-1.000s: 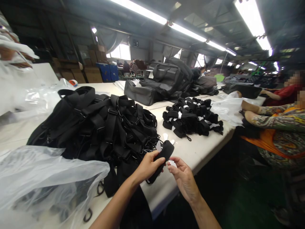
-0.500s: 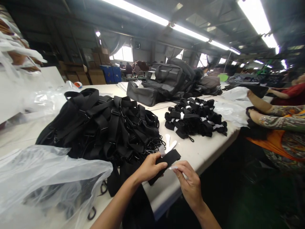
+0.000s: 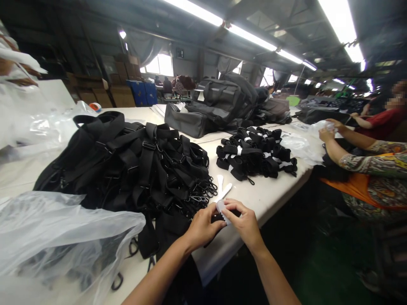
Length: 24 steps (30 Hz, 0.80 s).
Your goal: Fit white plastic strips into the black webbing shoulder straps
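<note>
My left hand (image 3: 203, 226) is closed on a folded black strap (image 3: 217, 217) near the table's front edge. A white serrated strip (image 3: 222, 211) lies across the strap, and the fingers of my right hand (image 3: 243, 222) pinch it there. Two more white strips (image 3: 220, 186) lie on the table just beyond my hands. To the left spreads a large heap of black straps (image 3: 149, 165) with buckles and metal hooks. Further back on the right is a pile of bundled black straps (image 3: 254, 154) with white bands round them.
Black bags (image 3: 219, 101) stand at the back of the table (image 3: 273, 190). Clear plastic sheeting (image 3: 63, 237) covers the front left. At the right, a person's hands (image 3: 330, 131) handle clear plastic; a person in a red top (image 3: 388, 120) is beyond.
My right hand has moved in against the strap, and the white strip now lies across it. The neighbouring person's hands have come together on the plastic. The view has shifted slightly.
</note>
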Tool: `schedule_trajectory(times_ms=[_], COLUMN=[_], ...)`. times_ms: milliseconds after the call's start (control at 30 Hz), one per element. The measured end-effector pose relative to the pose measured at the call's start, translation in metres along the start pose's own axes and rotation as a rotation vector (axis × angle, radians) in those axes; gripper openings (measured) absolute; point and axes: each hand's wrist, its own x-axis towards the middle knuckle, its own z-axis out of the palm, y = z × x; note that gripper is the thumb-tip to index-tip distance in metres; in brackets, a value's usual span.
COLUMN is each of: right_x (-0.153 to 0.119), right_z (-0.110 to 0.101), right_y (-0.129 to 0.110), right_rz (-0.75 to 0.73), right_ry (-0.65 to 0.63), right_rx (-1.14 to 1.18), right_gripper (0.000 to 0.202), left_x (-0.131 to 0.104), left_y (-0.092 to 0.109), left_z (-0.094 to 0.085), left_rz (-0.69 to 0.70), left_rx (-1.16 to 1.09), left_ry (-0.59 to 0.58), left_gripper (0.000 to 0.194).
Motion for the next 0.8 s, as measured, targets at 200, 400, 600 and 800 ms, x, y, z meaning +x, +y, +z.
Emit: schedule_trajectory(times_ms=[200,400,600,800], right_x=[0.008,0.013,0.006,0.006], right_z=[-0.001,0.004,0.012,0.019], right_y=[-0.001,-0.001,0.002,-0.001], right_rz=[0.061,0.103,0.028,-0.012], right_ry=[-0.057,-0.029,0.007,0.016], right_rx=[-0.007,-0.096,-0.099,-0.181], right_gripper=[0.017,0.016,0.023,0.024], left_x=[-0.001,0.000,0.007,0.006], left_y=[-0.004,-0.003,-0.006,-0.013], left_z=[0.005,0.001,-0.003,0.003], left_rz=[-0.001,0.036,0.019,-0.005], left_rx=[0.043,-0.004,-0.059,-0.011], left_ry=[0.030,0.023,0.137,0.291], left_gripper=[0.034,0.021,0.026,0.032])
